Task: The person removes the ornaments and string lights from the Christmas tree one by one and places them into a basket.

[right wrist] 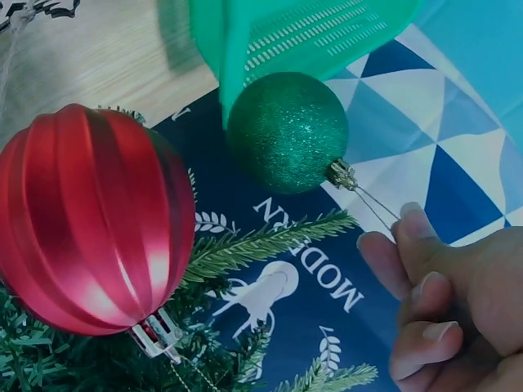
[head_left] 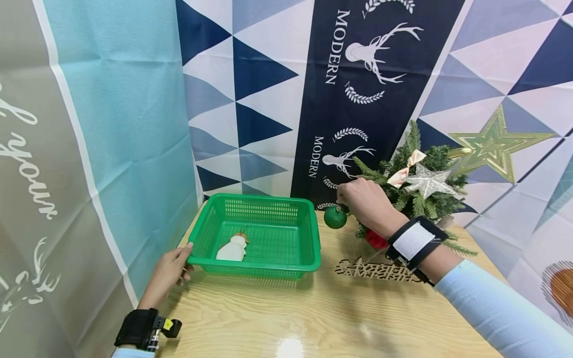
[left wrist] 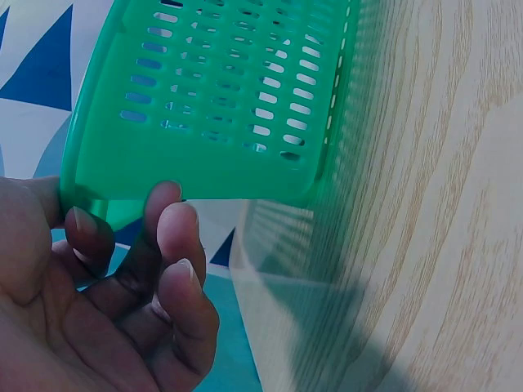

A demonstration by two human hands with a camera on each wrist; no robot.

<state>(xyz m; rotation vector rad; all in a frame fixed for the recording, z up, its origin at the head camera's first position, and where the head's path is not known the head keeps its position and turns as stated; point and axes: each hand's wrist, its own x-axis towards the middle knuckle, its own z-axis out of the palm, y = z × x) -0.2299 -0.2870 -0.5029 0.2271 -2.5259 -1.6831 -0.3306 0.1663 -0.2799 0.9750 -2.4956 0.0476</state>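
Green bauble (right wrist: 288, 131) hanging by its loop pinched in right hand (head_left: 368, 203), left hand (head_left: 166, 275) gripping basket (head_left: 309, 238) rim

- Right forearm in a pale blue ribbed sleeve (head_left: 501, 313) reaching to just short of the wrist.
- Black wrist strap (head_left: 416, 242) on the right wrist, crossed by a broad white band.
- Black wrist band (head_left: 136, 328) on the left wrist, carrying a small black device with a yellow mark (head_left: 167, 326).
- Both hands bare, fingernails short.
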